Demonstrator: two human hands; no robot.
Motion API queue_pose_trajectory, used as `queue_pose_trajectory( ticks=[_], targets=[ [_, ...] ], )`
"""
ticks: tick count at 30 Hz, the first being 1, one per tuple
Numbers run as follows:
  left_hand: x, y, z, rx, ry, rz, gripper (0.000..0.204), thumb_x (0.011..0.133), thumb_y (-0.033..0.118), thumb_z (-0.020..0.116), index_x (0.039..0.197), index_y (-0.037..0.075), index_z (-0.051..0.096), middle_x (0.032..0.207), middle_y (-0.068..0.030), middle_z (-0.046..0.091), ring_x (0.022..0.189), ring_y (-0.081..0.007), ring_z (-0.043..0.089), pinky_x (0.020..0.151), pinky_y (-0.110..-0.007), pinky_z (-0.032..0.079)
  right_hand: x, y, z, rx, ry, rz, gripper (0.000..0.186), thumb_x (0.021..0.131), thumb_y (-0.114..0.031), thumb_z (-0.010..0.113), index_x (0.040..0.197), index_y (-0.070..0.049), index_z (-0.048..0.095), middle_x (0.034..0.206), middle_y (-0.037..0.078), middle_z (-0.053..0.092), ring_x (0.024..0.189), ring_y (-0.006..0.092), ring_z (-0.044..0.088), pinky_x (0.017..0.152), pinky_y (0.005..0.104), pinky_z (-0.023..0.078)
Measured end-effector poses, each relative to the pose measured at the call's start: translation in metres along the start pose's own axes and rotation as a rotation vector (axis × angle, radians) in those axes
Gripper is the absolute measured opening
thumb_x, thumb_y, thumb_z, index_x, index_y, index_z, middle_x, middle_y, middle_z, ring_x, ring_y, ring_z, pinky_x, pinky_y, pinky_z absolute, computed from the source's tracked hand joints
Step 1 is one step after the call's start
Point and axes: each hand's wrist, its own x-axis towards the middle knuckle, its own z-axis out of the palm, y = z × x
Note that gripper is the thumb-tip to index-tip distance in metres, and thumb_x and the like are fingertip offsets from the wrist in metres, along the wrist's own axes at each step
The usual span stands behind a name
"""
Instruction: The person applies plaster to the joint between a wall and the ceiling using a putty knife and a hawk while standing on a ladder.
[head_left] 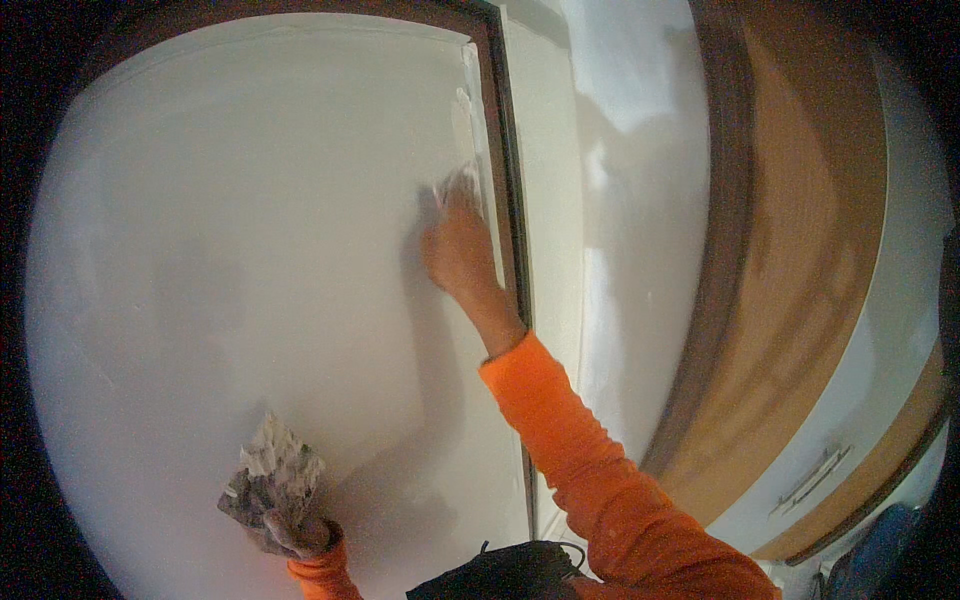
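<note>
My right hand (pixel 458 248) is raised against a pale wall panel (pixel 280 200), close to its dark-framed right edge. Its fingers close around what looks like a putty knife (pixel 460 185), whose blade is smeared white and blurred by motion. Above the blade, a streak of wet white filler (pixel 462 115) runs up along that edge. Low on the left, my left hand (pixel 300 533) grips a filler-caked putty board (pixel 243 495). A ragged heap of whitish filler (pixel 275 455) covers most of the board; its handle is hidden.
A dark frame strip (pixel 507 150) borders the panel at the top and right. Beyond it stand a pale wall (pixel 640 200) and brown bands (pixel 800 200) that curve toward the rim. A black bag-like thing (pixel 500 575) sits at the lower edge; something dark blue (pixel 875 555) lies lower right.
</note>
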Motion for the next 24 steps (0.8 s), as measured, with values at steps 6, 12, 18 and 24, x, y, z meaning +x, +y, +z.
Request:
queue_pose_trajectory(
  ticks=[6, 12, 18, 24],
  targets=[
    [0.007, -0.016, -0.031, 0.253, -0.142, 0.141, 0.034, 0.095, 0.024, 0.044, 0.125, 0.010, 0.051, 0.131, -0.0103, 0.051, 0.119, -0.0251, 0.048, 0.108, -0.045, 0.026, -0.115, 0.003, -0.052, 0.165, -0.237, 0.161, 0.030, 0.089, -0.018, 0.048, 0.110, 0.002, 0.053, 0.098, 0.022, 0.059, 0.089, 0.0402, 0.059, 0.080, 0.0454, 0.049],
    [0.003, 0.015, -0.024, 0.758, -0.181, 0.274, 0.035, 0.096, 0.024, 0.040, 0.123, 0.005, 0.051, 0.129, -0.0122, 0.053, 0.117, -0.0241, 0.050, 0.105, -0.044, 0.029, -0.194, 0.058, -0.111, 0.845, -0.358, 0.935, 0.044, 0.097, -0.045, 0.037, 0.099, -0.006, 0.056, 0.069, 0.002, 0.057, 0.061, 0.0204, 0.058, 0.065, 0.0348, 0.051],
    [-0.009, 0.030, -0.001, 0.466, -0.096, 0.180, 0.045, 0.092, 0.032, 0.043, 0.120, -0.003, 0.049, 0.123, -0.0164, 0.054, 0.110, -0.0267, 0.053, 0.095, -0.041, 0.038, -0.164, 0.060, -0.113, 0.980, -0.278, 0.920, 0.054, 0.097, -0.051, 0.031, 0.102, -0.002, 0.053, 0.079, 0.006, 0.057, 0.073, 0.0196, 0.059, 0.066, 0.0348, 0.051],
    [-0.023, 0.032, 0.006, 0.466, -0.088, 0.166, 0.056, 0.089, 0.039, 0.045, 0.117, -0.010, 0.048, 0.117, -0.0206, 0.055, 0.102, -0.0292, 0.057, 0.086, -0.039, 0.046, -0.041, 0.045, -0.113, 0.864, -0.259, 1.009, 0.044, 0.100, -0.037, 0.032, 0.103, 0.003, 0.052, 0.092, 0.015, 0.059, 0.084, 0.0314, 0.061, 0.080, 0.0450, 0.049]
  ],
)
